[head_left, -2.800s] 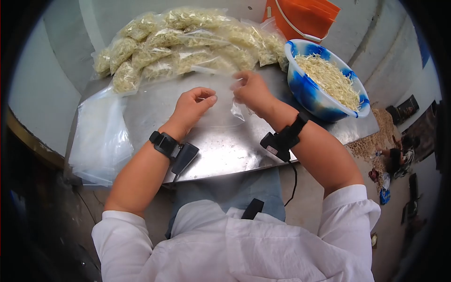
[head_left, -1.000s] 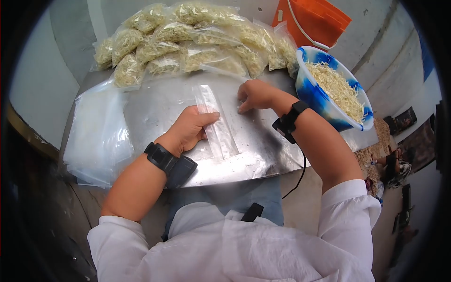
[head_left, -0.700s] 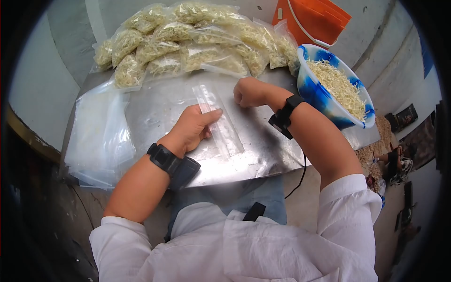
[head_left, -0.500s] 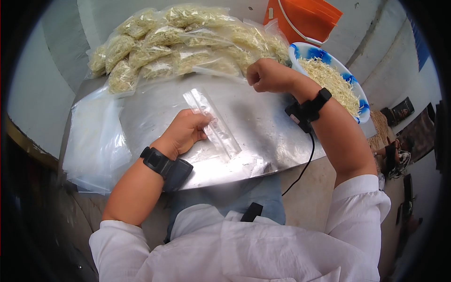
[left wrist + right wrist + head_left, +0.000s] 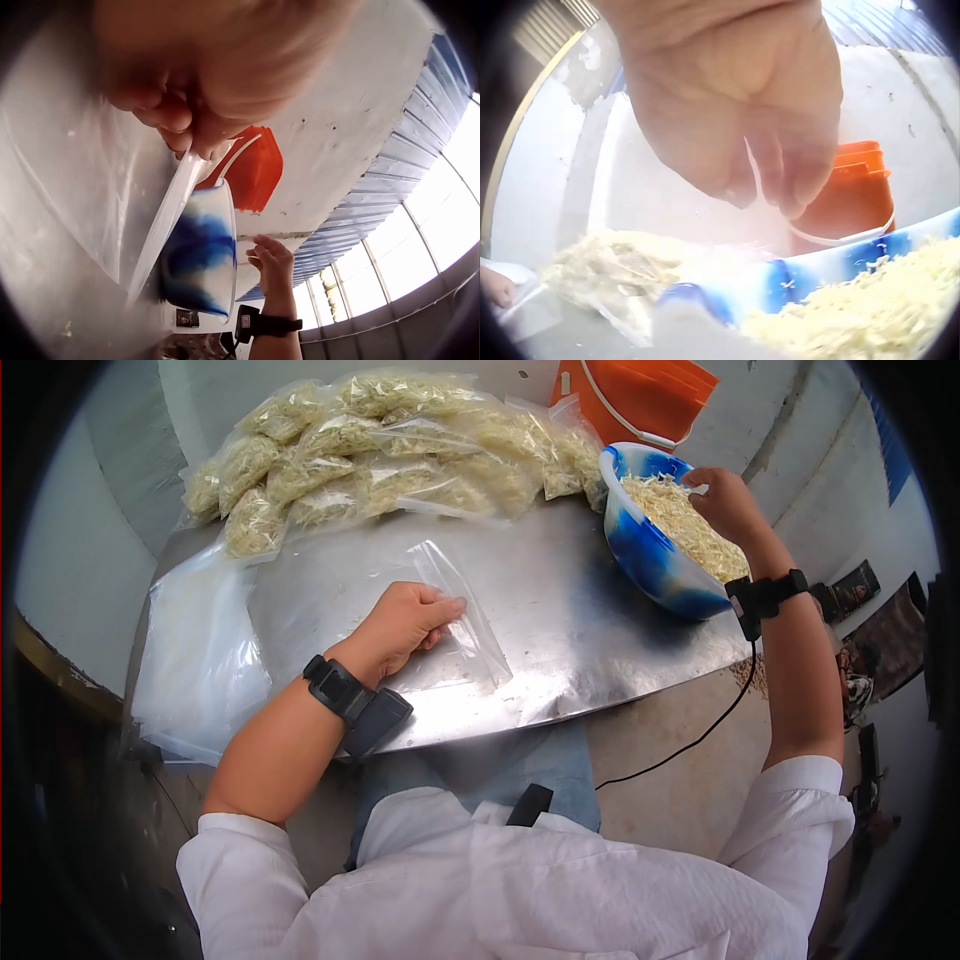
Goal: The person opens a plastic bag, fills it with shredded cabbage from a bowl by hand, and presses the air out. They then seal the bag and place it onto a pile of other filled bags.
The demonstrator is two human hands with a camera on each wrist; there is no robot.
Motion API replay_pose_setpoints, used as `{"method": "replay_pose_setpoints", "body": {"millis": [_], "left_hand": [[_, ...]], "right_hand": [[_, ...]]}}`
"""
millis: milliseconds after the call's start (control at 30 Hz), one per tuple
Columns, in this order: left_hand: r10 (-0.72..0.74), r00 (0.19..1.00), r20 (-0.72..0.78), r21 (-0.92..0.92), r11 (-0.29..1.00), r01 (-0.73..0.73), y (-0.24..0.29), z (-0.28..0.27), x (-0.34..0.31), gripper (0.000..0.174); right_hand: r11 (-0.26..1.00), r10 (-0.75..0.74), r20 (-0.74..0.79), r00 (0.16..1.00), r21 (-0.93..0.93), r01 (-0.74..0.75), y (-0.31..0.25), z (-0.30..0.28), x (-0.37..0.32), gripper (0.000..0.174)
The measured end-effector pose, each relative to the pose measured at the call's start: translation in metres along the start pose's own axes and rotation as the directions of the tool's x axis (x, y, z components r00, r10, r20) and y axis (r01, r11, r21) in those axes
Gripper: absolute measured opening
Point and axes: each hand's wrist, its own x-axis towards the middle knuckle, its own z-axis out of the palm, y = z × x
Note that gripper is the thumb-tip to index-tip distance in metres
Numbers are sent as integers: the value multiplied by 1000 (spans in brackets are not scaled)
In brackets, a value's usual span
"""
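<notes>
My left hand [image 5: 400,622] pinches the edge of a clear plastic bag [image 5: 478,645] between thumb and fingers over the metal table. In the left wrist view the bag [image 5: 166,214] hangs down from the fingertips as a thin, flat sheet. Over at the right, my right hand [image 5: 728,505] is above the far side of a blue and white bowl [image 5: 650,565] heaped with pale, thin shreds [image 5: 668,520]. The right wrist view shows that hand's fingers [image 5: 810,180] pointing down, loosely bent and a little apart, nothing between them, above the bowl's contents.
Several filled clear bags [image 5: 385,475] are piled along the back of the metal table [image 5: 540,600]. A stack of flat plastic bags [image 5: 200,650] lies at the left end. Behind the bowl is an orange bucket [image 5: 635,400]. A black cable [image 5: 700,738] trails from the right wrist.
Both hands were at the bag at first. My right hand then left it and moved right to above the bowl, while my left hand kept the bag in nearly the same place.
</notes>
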Motion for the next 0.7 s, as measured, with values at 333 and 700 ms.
{"method": "replay_pose_setpoints", "body": {"millis": [333,700], "left_hand": [[-71,997,-10,99,993,72,10,12,8,24],[91,989,120,-263,963,-57,7,25,1,25]], "right_hand": [[640,-313,164,935,764,81,-205,76,-58,45],[311,-279,290,915,929,-199,-196,108,-47,29]]}}
